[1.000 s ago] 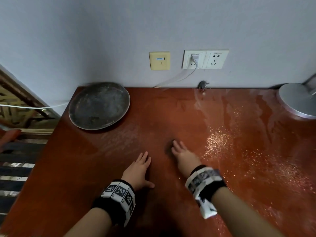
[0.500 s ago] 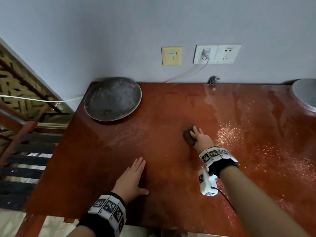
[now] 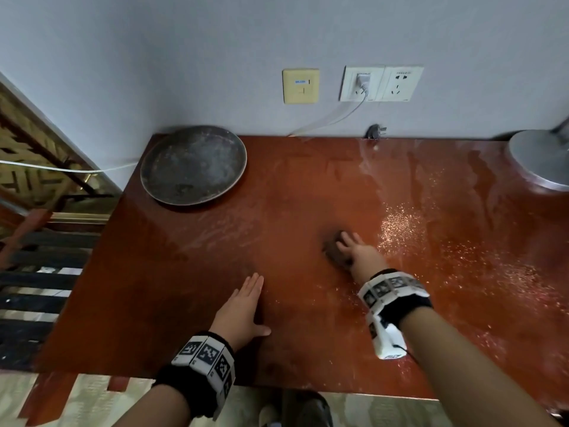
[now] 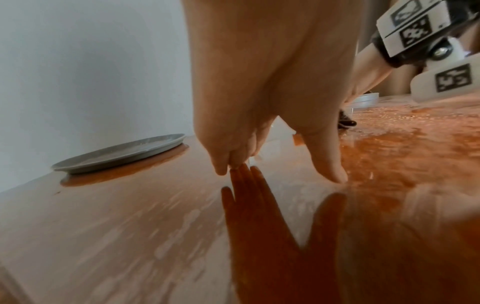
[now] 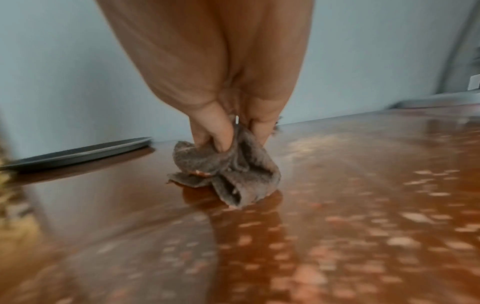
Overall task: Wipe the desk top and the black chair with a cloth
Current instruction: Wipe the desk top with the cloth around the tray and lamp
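At the far left of the red-brown surface I see a round grey metal tray lying flat, close to the wall. Nearer to me, my left hand lies flat on the wood — fingers straight and together, thumb spread to the right, holding nothing. The left wrist view shows those fingertips touching the glossy top and mirrored in it.

Just right of centre, my right hand bunches a small grey-brown cloth — thumb and fingers curled into its folds, the wad pressed onto the surface. The right wrist view is blurred, but the cloth plainly touches the wood.

Right of the cloth, pale specks and streaks cover the top. At the far right edge stands a round silver lamp base. On the wall behind are a yellowish switch plate and a white double socket with one plug in.
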The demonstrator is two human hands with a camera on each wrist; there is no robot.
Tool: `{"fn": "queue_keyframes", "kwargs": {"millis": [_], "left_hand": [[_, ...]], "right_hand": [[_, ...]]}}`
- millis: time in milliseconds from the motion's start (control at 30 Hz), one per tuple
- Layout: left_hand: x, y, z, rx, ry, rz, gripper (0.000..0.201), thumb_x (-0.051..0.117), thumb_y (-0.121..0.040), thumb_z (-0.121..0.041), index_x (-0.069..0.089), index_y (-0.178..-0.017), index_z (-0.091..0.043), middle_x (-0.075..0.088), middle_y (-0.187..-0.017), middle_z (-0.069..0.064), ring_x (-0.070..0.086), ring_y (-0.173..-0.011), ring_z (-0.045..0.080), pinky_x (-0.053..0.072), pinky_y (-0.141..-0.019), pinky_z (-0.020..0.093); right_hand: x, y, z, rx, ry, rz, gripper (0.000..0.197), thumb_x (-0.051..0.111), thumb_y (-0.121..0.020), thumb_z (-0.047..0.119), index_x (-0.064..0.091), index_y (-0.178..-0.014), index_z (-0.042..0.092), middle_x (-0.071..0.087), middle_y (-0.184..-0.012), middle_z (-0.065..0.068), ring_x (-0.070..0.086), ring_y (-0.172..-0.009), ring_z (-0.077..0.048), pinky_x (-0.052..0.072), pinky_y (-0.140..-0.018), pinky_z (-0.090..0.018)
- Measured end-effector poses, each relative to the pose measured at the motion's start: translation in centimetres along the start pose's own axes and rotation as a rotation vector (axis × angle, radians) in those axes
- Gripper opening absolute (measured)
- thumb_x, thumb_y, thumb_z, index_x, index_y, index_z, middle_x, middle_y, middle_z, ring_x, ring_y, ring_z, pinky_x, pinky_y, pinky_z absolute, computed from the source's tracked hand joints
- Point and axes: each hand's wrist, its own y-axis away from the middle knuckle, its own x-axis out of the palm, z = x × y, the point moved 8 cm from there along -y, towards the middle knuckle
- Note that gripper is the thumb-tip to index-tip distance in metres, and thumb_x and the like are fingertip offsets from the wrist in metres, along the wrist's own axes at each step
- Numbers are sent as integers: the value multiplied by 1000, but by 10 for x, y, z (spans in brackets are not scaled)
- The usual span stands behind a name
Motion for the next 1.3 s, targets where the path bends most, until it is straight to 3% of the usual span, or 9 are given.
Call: {"fn": "queue_keyframes", "kwargs": {"millis": [100, 200, 333, 467, 600, 667, 867, 1133, 1300], "left_hand": [[6, 0, 1, -15, 18, -8, 103, 70, -83, -30, -8, -151, -18, -19, -156, -3, -11, -145, 11, 1, -117, 27], [7, 0, 3, -18, 37, -29, 104, 71, -82, -26, -6, -151, -18, -18, -157, -2, -11, -145, 12, 1, -117, 28], [8, -1, 3, -14, 42, -34, 103, 71, -83, -26, -6, -151, -16, -17, -157, 0, -11, -145, 13, 2, -117, 29], [5, 9, 8, -20, 102, -79, 110, 73, -80, -27, -12, -150, -16, -14, -158, -2, -8, -145, 11, 2, -117, 28], [9, 24, 27, -75, 130, -118, 116, 75, -77, -32, -13, -149, -14, -18, -157, 0, -11, -145, 12, 0, -117, 29], [14, 29, 34, -99, 131, -110, 116, 75, -77, -35, -13, -149, -13, -20, -156, 1, -13, -145, 13, -1, -117, 30], [15, 33, 38, -109, 148, -115, 115, 75, -77, -33, -12, -150, -15, -17, -157, 0, -9, -146, 13, 8, -118, 31], [10, 44, 41, -100, 200, -130, 113, 76, -76, -26, -9, -151, -19, -8, -159, -3, 0, -146, 15, 10, -117, 28], [13, 53, 44, -82, 191, -136, 111, 74, -78, -24, -10, -150, -16, -7, -159, 1, 0, -146, 14, 8, -115, 25]], "right_hand": [[2, 12, -21, 59, 4, -21, 75, 43, -87, -10, 24, -148, 29, -2, -157, 9, 19, -143, -18, 31, -111, -35], [30, 34, 28, -185, -12, 20, 71, 41, -87, -7, 24, -148, 26, -10, -154, 8, 6, -146, -19, 15, -113, -24], [73, 80, 90, -450, 41, 137, 55, 33, -97, -1, 21, -149, 14, -4, -158, -2, -10, -144, -20, 12, -118, -32], [45, 63, 27, -160, -51, -5, 64, 37, -93, -3, 18, -150, 21, -4, -158, 2, 1, -146, -14, 10, -115, -25], [23, 60, -23, 180, -67, -135, 74, 38, -88, -11, 15, -151, 21, -3, -158, 5, 8, -145, -17, 27, -112, -31], [32, 62, 3, 131, -90, -125, 78, 38, -87, -12, 8, -151, 21, -10, -158, 6, -3, -146, -18, 30, -111, -32], [96, 90, 151, -419, 73, 126, 62, 34, -96, 4, 8, -152, 18, -14, -157, 5, -12, -145, -19, 30, -111, -37], [29, 19, 108, -50, 26, -16, 62, 33, -93, -5, 22, -149, 19, 4, -159, 4, 5, -146, -18, 31, -110, -38], [64, 42, 169, -331, 101, 36, 64, 35, -92, -6, 16, -150, 14, -4, -159, 1, -6, -146, -17, 20, -116, -40]]}}
